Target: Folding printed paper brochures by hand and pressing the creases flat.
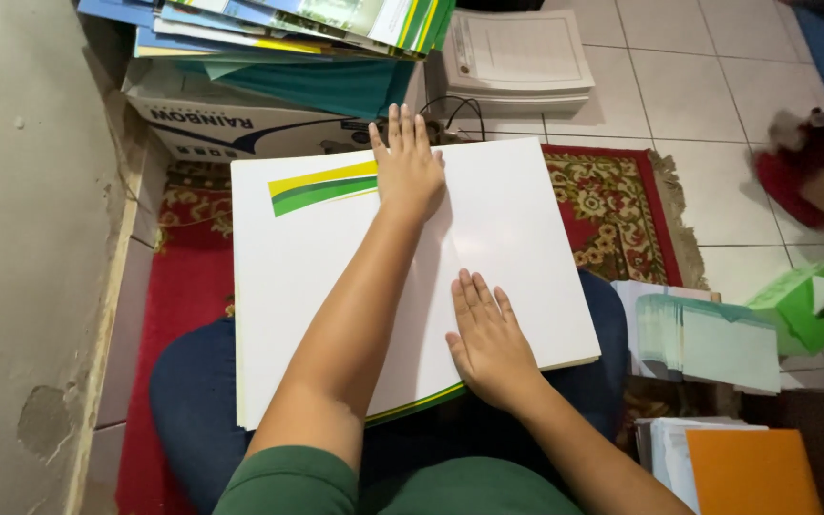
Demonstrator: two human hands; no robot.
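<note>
A large white folder (pixel 517 248) with a green and yellow stripe lies across the person's lap. The left hand (pixel 408 168) presses flat near its top edge, fingers (pixel 396 129) together; the right hand (pixel 490 339) rests flat lower down, fingers slightly spread, gripping nothing.

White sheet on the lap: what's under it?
Under the white sheet, a thin yellow and green edge of another sheet shows along the near side, with blue trousers and red rug around it. Both hands press on top; everything beneath the middle is covered.
</note>
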